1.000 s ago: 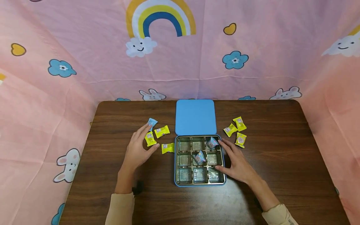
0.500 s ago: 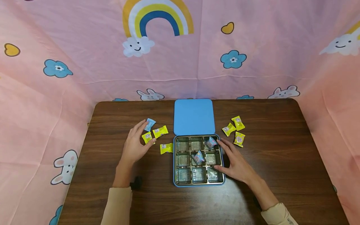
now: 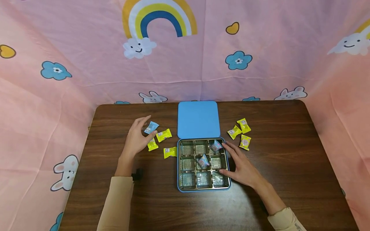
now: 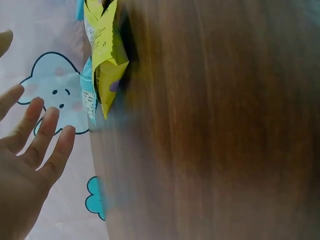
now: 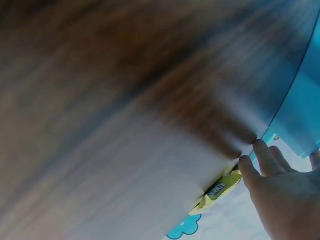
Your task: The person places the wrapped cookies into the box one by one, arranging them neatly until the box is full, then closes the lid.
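Observation:
My left hand (image 3: 135, 138) hovers with spread fingers at the left candies, a blue-wrapped candy (image 3: 151, 127) lying between its thumb and fingers without being gripped. Yellow-wrapped candies (image 3: 164, 135) lie close to the thumb. In the left wrist view the fingers of the left hand (image 4: 30, 160) are extended, apart from a yellow candy (image 4: 106, 65) and the blue one (image 4: 88, 92). A blue tin (image 3: 203, 190) with a nine-compartment tray holds one blue candy (image 3: 203, 161) in its middle compartment and another (image 3: 215, 146) at the back right. My right hand (image 3: 244, 168) rests on the tin's right rim, fingers extended.
Behind the tin lies its blue lid (image 3: 198, 119). Several yellow candies (image 3: 245, 142) sit to the right, and another yellow candy (image 3: 170, 152) is just left of the tin. Pink printed cloth (image 3: 176, 70) surrounds the dark wooden table (image 3: 274, 144).
My left hand has moved farther back over the left candies, its fingertips now past the blue candy. My right hand has stayed at the tin. The head view has shifted slightly.

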The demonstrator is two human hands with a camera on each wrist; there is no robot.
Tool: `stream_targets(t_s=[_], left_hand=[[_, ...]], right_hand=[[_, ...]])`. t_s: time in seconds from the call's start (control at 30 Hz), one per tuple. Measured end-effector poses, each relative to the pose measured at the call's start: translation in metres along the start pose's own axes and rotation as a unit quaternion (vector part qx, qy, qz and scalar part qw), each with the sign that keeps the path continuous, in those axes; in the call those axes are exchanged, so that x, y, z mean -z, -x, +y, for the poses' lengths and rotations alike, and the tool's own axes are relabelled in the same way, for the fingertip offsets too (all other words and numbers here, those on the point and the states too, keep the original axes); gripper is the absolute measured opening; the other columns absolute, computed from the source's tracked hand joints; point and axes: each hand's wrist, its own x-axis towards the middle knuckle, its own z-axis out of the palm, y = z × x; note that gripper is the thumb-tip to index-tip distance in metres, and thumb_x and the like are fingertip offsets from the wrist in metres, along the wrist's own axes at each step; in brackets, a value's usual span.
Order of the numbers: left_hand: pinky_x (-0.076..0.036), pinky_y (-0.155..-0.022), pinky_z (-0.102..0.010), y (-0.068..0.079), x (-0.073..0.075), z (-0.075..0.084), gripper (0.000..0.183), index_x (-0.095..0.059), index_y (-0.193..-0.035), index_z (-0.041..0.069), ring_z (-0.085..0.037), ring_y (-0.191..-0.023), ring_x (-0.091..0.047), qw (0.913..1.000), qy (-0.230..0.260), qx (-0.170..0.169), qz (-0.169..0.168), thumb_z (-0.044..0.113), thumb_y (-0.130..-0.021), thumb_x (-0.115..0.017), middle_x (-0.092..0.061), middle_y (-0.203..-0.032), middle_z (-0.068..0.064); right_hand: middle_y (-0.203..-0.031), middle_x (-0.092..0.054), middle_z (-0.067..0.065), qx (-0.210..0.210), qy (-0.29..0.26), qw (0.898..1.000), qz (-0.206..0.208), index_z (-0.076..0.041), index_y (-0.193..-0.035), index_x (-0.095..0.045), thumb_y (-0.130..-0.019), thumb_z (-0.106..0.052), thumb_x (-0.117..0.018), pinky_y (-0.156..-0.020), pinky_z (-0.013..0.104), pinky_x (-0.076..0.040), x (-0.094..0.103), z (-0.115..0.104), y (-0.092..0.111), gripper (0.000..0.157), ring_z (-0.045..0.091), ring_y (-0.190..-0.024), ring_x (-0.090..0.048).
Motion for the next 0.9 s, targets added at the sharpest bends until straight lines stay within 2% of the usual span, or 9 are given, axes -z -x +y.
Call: stream_targets(t_s=[0.2,0.43,0.73,0.9], left_hand=[[-0.047,-0.09,-0.055,-0.004,0.0,-0.007,0.068,-0.049,-0.149,0.02,-0.036,-0.12,-0.052,0.9998,-0.002,0.016,0.007,0.031,-0.088,-0.077,-0.044,-0.145,-0.011],[-0.048,-0.093,-0.052,-0.009,-0.004,-0.014,0.064,-0.053,-0.145,0.014,-0.036,-0.121,-0.051,0.9995,-0.001,0.033,-0.002,0.028,-0.088,-0.078,-0.042,-0.146,-0.013],[-0.05,-0.09,-0.053,-0.019,-0.011,-0.022,0.062,-0.053,-0.144,0.011,-0.035,-0.114,-0.057,0.9983,-0.006,0.049,-0.03,0.024,-0.089,-0.077,-0.048,-0.139,-0.016],[-0.047,-0.091,-0.055,-0.019,-0.015,-0.022,0.059,-0.053,-0.144,0.01,-0.037,-0.114,-0.054,0.9969,-0.019,0.055,-0.054,0.021,-0.09,-0.076,-0.053,-0.132,-0.017]], right_hand=[[-0.16,-0.026,0.011,0.004,-0.005,1.0,-0.002,-0.026,-0.159,-0.025,-0.08,-0.051,-0.081,-0.099,0.067,-0.039,0.0,0.0,-0.001,0.1,0.038,-0.141,-0.035],[-0.159,-0.027,0.011,0.01,-0.006,1.0,0.002,-0.025,-0.159,-0.025,-0.079,-0.048,-0.082,-0.1,0.065,-0.04,0.0,0.001,-0.001,0.102,0.037,-0.14,-0.035],[-0.16,-0.026,0.011,0.002,-0.002,1.0,-0.002,-0.025,-0.159,-0.025,-0.079,-0.049,-0.081,-0.1,0.066,-0.04,0.002,0.0,-0.001,0.101,0.038,-0.141,-0.035],[-0.16,-0.027,0.011,0.003,0.0,1.0,-0.004,-0.024,-0.159,-0.026,-0.079,-0.049,-0.081,-0.099,0.066,-0.04,0.001,0.0,0.0,0.1,0.038,-0.14,-0.036]])
